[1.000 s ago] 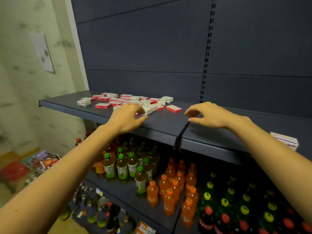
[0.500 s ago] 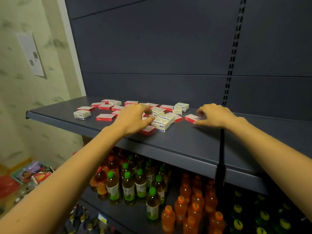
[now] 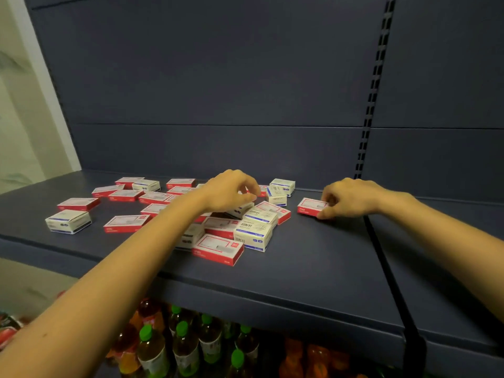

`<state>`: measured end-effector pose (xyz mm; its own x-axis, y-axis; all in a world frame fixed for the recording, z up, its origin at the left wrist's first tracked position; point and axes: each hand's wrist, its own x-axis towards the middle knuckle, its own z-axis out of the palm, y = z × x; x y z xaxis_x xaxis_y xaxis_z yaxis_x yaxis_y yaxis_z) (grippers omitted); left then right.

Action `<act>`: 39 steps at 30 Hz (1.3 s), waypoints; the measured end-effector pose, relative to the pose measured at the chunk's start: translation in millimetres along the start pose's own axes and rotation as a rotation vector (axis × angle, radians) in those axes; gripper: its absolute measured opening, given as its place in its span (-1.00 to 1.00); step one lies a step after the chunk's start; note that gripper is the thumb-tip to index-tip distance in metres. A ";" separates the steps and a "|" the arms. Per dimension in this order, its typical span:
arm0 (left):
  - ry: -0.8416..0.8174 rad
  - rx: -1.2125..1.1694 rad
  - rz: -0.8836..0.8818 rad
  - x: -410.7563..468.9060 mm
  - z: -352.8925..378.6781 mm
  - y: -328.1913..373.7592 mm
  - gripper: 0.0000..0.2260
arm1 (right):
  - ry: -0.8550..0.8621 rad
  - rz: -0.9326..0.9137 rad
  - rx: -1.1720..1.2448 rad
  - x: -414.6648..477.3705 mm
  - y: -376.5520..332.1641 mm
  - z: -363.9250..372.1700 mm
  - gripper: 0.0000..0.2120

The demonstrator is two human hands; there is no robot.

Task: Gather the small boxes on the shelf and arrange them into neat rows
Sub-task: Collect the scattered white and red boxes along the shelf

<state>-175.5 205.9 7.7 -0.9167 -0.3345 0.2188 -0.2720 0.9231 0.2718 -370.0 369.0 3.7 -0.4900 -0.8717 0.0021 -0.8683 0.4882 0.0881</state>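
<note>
Several small red-and-white and blue-and-white boxes lie scattered on the dark shelf [image 3: 313, 268], thickest in a jumbled pile [image 3: 255, 234] at the middle. My left hand [image 3: 229, 190] hovers over the back of that pile with its fingers curled down above a white box [image 3: 241, 210]; whether it grips anything is hidden. My right hand [image 3: 349, 197] pinches the right end of a lone red box [image 3: 311, 206] lying flat on the shelf, right of the pile. A white box [image 3: 68, 221] sits apart at the far left, and a red box [image 3: 218, 248] lies nearest the front edge.
A black divider strip [image 3: 392, 285] crosses the shelf under my right forearm. A slotted upright [image 3: 368, 105] runs up the back panel. Drink bottles [image 3: 185, 347] with green caps stand on the shelf below. A pale wall [image 3: 24, 118] borders the left side.
The view has come closer to the shelf. My left hand has lifted and moved back over the pile. My right hand has closed its fingers on the lone red box.
</note>
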 end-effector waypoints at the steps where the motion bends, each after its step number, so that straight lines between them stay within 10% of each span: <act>1: -0.046 -0.009 0.022 6.7 1.4 -1.8 -0.81 | 0.023 0.006 0.003 -1.3 0.9 -1.6 -0.55; 13: -0.492 -0.017 0.213 63.6 -2.2 -15.2 -0.69 | 0.091 0.111 0.040 -33.2 -10.8 -9.2 -0.53; 23: -0.544 0.150 0.366 79.1 -0.1 -9.7 -0.68 | 0.108 0.217 0.089 -57.8 -18.5 -7.2 -0.54; 39: -0.109 -0.029 0.524 52.3 -12.0 42.3 -0.65 | 0.321 0.304 0.100 -131.9 -5.0 -9.2 -0.55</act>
<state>-231.5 225.2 41.9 -0.9529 0.1925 0.2344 0.2368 0.9550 0.1785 -300.3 481.2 12.1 -0.6888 -0.6489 0.3233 -0.6994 0.7122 -0.0606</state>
